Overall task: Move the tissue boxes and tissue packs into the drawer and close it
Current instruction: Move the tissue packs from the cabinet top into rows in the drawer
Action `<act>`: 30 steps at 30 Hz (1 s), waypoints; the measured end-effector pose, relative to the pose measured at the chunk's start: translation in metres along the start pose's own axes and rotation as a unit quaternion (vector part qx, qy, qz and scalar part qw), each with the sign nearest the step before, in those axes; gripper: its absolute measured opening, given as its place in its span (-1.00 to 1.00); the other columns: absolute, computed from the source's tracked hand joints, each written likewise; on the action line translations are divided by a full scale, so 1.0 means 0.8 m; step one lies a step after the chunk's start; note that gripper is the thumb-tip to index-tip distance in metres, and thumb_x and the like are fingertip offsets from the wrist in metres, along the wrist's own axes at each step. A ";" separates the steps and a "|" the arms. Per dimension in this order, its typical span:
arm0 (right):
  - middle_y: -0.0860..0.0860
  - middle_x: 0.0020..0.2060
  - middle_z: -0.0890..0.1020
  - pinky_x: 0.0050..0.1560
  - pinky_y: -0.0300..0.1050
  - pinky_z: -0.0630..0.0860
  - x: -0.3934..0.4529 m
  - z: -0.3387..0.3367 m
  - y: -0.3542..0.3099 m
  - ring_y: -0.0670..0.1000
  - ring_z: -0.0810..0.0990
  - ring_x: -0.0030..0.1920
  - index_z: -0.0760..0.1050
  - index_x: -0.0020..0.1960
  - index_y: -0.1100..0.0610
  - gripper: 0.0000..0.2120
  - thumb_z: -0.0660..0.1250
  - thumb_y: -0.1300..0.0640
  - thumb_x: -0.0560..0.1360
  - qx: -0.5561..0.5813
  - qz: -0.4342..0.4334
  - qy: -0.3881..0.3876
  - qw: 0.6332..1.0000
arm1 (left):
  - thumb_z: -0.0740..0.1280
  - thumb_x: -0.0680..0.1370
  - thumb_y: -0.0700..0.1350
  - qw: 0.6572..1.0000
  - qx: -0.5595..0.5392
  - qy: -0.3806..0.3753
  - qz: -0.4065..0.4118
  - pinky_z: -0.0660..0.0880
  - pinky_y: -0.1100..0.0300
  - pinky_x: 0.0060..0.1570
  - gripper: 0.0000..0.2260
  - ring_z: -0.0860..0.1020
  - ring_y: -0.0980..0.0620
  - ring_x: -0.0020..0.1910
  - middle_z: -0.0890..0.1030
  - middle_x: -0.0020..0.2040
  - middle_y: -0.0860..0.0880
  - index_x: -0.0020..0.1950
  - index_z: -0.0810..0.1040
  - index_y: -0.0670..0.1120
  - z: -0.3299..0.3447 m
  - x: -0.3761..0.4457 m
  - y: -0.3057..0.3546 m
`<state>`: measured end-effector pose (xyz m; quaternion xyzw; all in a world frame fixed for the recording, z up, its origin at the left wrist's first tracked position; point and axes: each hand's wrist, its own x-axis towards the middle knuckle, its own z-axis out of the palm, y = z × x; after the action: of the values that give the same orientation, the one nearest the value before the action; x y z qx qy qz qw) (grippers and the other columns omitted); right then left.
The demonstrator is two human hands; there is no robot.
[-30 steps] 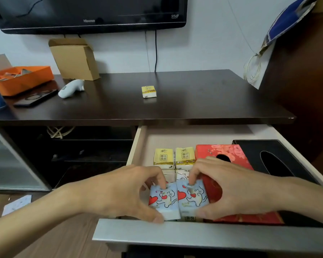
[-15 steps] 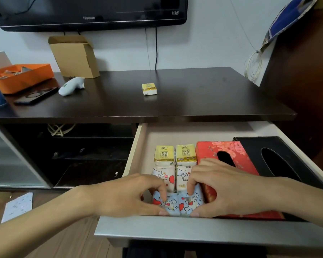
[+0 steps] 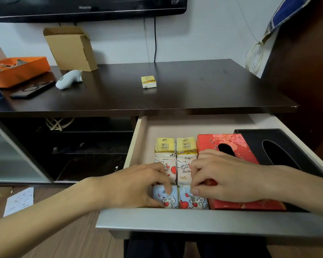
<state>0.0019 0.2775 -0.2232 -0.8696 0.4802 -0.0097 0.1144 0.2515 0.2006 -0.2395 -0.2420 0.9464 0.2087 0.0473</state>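
Both hands [image 3: 177, 185] have pressed the blue packs [image 3: 180, 199] lower, seemingly flat, fingertips pinching them.

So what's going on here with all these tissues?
A person is packing tissues into an open drawer. The left hand and right hand press two blue tissue packs down at its front, beside a red tissue box and a black one. One yellow pack sits on the desk.

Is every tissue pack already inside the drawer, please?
No, one yellow tissue pack lies on the dark tabletop, outside the open drawer.
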 end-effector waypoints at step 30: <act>-0.13 0.32 0.38 0.11 -0.08 0.37 0.209 -0.056 0.208 -0.11 0.27 0.35 0.42 0.34 -0.03 -0.61 0.31 -0.11 0.55 0.058 0.254 0.357 0.897 | 0.26 0.59 -0.07 0.923 0.027 0.318 -0.215 0.39 -0.11 0.32 -0.61 0.40 -0.18 0.35 0.41 0.43 -0.13 0.42 0.47 -0.05 -0.185 0.245 -0.209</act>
<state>-0.0526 0.0438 -0.2295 -0.6481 0.6921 -0.3174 -0.0161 0.1609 -0.0799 -0.2045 -0.4916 0.8422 0.0802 -0.2061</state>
